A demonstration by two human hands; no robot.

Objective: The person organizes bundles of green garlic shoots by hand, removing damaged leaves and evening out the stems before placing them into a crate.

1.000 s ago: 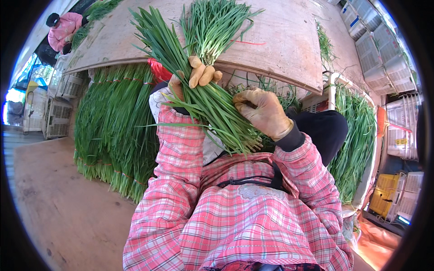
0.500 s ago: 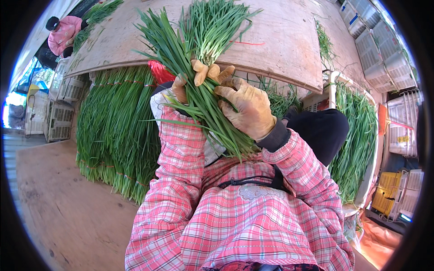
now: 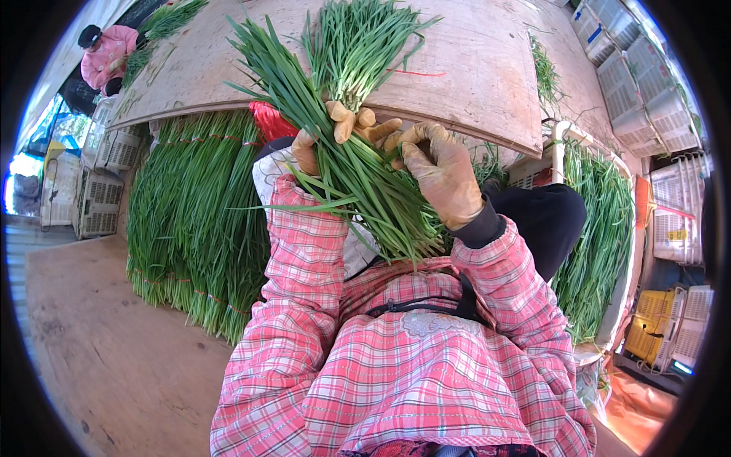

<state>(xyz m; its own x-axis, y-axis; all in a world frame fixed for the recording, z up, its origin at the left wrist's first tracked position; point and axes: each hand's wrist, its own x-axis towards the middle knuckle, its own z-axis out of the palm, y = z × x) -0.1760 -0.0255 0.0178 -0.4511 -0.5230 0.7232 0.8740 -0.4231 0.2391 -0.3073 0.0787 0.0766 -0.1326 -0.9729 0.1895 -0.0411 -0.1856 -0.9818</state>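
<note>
the tan-gloved left hand (image 3: pixel 344 126) was clasped around a long bunch of flat dark-green leaves (image 3: pixel 373 186), which slanted above the person's lap. the tan-gloved right hand (image 3: pixel 444 179) had its fingers curled by the bunch's right edge, near the left fingertips; whether they pinched a leaf, one could not tell. beyond, a pile of thin green stalks with pale ends (image 3: pixel 364 49) lay on a pale wooden board (image 3: pixel 480 72).

A produce-packing workplace
Banded bundles (image 3: pixel 194 221) of leafy greens are massed beside a wooden table (image 3: pixel 476 72); plastic crates (image 3: pixel 628 103) are stacked at both sides, and a co-worker (image 3: pixel 109 57) is at another heap (image 3: pixel 170 18).
</note>
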